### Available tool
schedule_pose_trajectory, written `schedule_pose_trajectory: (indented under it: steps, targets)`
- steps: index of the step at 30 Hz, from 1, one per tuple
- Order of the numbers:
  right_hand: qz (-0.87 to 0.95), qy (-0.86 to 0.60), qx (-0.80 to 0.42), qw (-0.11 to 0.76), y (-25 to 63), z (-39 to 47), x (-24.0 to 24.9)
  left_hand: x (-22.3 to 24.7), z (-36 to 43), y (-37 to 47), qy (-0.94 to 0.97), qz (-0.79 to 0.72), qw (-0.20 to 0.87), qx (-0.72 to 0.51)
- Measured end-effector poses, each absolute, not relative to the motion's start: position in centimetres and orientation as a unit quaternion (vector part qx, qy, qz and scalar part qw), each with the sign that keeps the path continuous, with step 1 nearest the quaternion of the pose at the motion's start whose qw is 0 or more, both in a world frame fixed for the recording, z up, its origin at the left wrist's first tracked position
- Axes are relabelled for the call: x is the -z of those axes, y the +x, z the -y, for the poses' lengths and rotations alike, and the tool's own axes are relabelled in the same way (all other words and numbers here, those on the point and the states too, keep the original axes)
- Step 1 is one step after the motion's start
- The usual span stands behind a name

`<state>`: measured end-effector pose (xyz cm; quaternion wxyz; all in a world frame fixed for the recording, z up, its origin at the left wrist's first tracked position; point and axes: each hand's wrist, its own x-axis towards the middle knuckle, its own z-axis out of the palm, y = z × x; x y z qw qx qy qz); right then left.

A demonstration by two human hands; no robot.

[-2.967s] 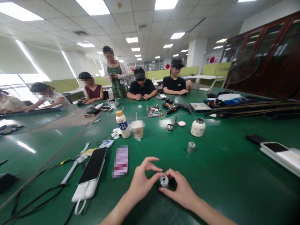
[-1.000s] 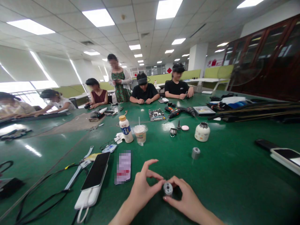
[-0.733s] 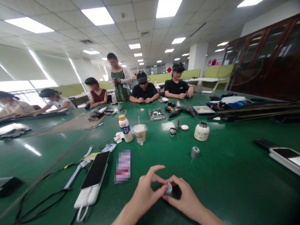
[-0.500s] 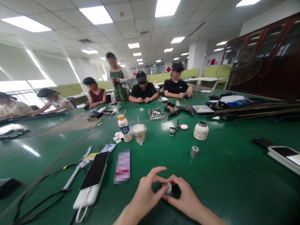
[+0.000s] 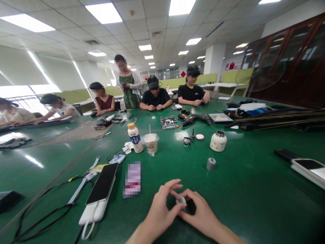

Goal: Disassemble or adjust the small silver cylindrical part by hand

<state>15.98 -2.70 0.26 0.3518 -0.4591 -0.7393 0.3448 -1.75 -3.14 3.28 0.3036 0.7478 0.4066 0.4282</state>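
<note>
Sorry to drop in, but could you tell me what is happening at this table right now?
The person wearing the camera pinches a small silver round part between the left hand and right hand, low over the green table. A grey cylinder, a cream jar, a phone on a power bank, a bottle and a drink cup lie beyond. Other people sit at work along the far side.
</note>
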Motion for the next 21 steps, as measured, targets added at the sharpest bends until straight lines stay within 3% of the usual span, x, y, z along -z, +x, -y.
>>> schedule_pose_trajectory:
  steps: [21]
  targets:
    - [0.739,-0.462,-0.354,0.339,16.1,2.7,-0.3,-3.1,-0.4,-4.5,0.674,-0.468,0.332,-0.466]
